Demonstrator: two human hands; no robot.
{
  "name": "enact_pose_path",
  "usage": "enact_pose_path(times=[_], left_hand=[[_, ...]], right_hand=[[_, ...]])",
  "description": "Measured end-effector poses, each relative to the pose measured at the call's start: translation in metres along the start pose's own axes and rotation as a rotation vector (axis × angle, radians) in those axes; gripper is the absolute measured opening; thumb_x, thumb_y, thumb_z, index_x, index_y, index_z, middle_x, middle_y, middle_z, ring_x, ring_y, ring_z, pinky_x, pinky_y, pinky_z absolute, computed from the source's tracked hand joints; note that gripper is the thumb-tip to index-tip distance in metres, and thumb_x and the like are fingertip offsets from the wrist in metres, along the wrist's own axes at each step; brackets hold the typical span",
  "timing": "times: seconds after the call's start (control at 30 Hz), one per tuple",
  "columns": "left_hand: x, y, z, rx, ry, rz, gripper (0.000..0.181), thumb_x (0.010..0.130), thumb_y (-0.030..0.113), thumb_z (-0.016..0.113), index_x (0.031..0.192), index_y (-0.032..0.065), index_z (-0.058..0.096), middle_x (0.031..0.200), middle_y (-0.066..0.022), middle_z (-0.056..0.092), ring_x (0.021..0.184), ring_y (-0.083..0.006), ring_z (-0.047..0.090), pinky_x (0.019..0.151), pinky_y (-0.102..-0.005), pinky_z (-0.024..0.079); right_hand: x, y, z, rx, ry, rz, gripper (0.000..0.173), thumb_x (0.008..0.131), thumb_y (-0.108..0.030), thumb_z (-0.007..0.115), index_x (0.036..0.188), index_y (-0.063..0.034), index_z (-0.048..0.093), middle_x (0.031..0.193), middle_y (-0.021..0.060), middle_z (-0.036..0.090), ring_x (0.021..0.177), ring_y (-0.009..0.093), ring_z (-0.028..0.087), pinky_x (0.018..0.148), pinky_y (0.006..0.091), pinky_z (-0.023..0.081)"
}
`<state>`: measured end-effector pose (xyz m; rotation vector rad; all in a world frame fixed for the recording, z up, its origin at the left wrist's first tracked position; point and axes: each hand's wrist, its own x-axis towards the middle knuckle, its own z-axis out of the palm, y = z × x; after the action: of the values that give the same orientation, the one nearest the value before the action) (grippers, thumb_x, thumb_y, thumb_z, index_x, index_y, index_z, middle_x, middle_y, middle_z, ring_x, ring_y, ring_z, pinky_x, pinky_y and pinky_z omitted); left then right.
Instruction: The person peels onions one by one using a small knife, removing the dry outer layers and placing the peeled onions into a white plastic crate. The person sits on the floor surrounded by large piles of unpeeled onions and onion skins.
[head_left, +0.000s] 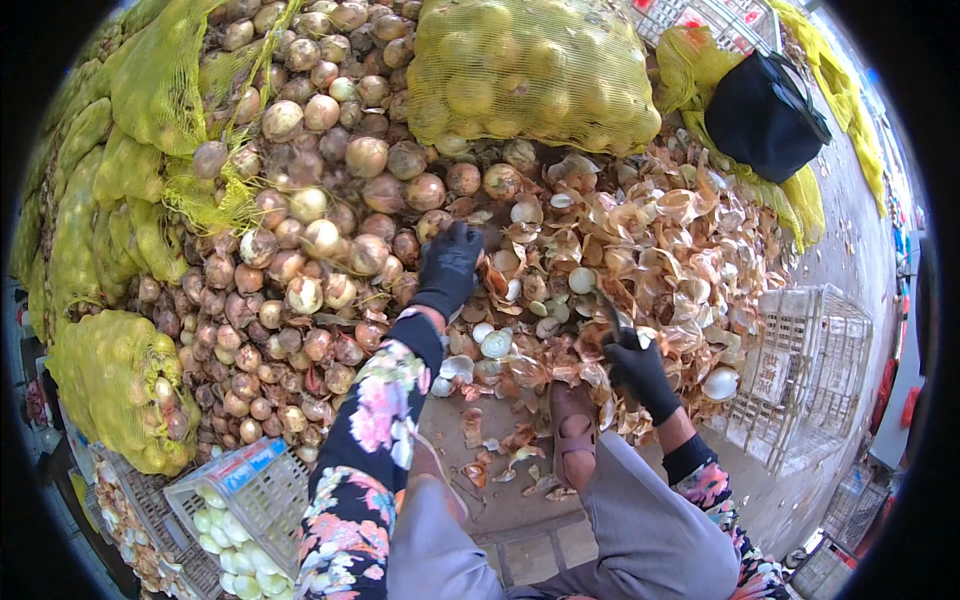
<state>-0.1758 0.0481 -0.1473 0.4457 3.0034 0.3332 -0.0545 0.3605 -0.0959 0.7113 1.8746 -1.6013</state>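
My left hand (450, 264), in a black glove, reaches to the edge of a heap of unpeeled onions (321, 292). Its fingers are bent next to a brown onion (433, 224), and what lies under them is hidden. In my right hand (639, 375), also gloved in black, is a knife (609, 311) with its blade pointing away from me. Beyond the blade tip lies a pale round onion piece (581, 280). A pile of papery onion skins (667, 259) spreads around the knife, with a cut onion slice (496, 343) between my hands.
A full yellow mesh sack of onions (532, 75) lies at the far side. More mesh sacks (112, 382) line the left. Peeled onions (238, 551) sit in a plastic crate (262, 480) at lower left. Another crate (802, 375) and a black bag (765, 120) are on the right.
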Motion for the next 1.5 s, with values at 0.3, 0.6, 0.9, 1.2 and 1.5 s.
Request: enact_pose_path(times=[0.3,0.6,0.9,1.2,1.5], left_hand=[[-0.118,0.076,-0.100,-1.707,-0.090,-0.437,0.042,0.085,0.011,0.066,0.121,0.0003,0.047,0.104,-0.0054,0.058,0.088,-0.0109,0.058,0.072,-0.0244,0.052],[-0.131,0.096,-0.123,-1.470,-0.208,-0.418,0.046,0.072,0.005,0.076,0.111,0.0030,0.052,0.098,-0.0037,0.062,0.079,-0.0087,0.060,0.063,-0.0213,0.050],[-0.144,0.110,-0.136,-1.422,-0.122,-0.404,0.047,0.070,0.006,0.075,0.110,0.0034,0.049,0.097,-0.0037,0.059,0.088,-0.0108,0.060,0.074,-0.0243,0.052],[-0.149,0.114,-0.146,-1.566,-0.020,-0.245,0.076,0.068,0.014,0.082,0.130,0.0027,0.041,0.125,-0.0090,0.049,0.112,-0.0178,0.052,0.094,-0.0302,0.045],[-0.168,0.106,-0.144,-1.768,-0.229,-0.444,0.059,0.082,0.014,0.070,0.131,0.0008,0.039,0.116,-0.0084,0.051,0.100,-0.0167,0.058,0.080,-0.0282,0.052]], right_hand=[[-0.045,-0.050,0.067,-0.637,-0.034,-1.065,0.041,0.083,-0.009,0.058,0.123,-0.0046,0.054,0.099,0.0119,0.062,0.088,0.024,0.060,0.078,0.0344,0.048],[-0.069,-0.042,0.070,-0.645,-0.271,-1.027,0.047,0.077,-0.019,0.060,0.122,-0.0047,0.053,0.111,0.0133,0.061,0.095,0.030,0.060,0.083,0.0381,0.047],[-0.034,0.012,0.047,-0.680,-0.215,-1.009,0.030,0.072,-0.009,0.056,0.101,-0.0061,0.064,0.098,0.0125,0.064,0.091,0.030,0.062,0.083,0.0374,0.048],[-0.095,-0.068,0.066,0.573,-0.680,0.163,0.036,0.092,-0.037,0.053,0.098,-0.0016,0.060,0.076,0.0091,0.063,0.048,0.011,0.050,0.045,0.0252,0.044],[-0.092,-0.061,0.080,-0.302,-0.300,-1.056,0.041,0.082,-0.012,0.065,0.120,-0.0035,0.051,0.084,0.0126,0.062,0.070,0.027,0.064,0.057,0.0345,0.049]])
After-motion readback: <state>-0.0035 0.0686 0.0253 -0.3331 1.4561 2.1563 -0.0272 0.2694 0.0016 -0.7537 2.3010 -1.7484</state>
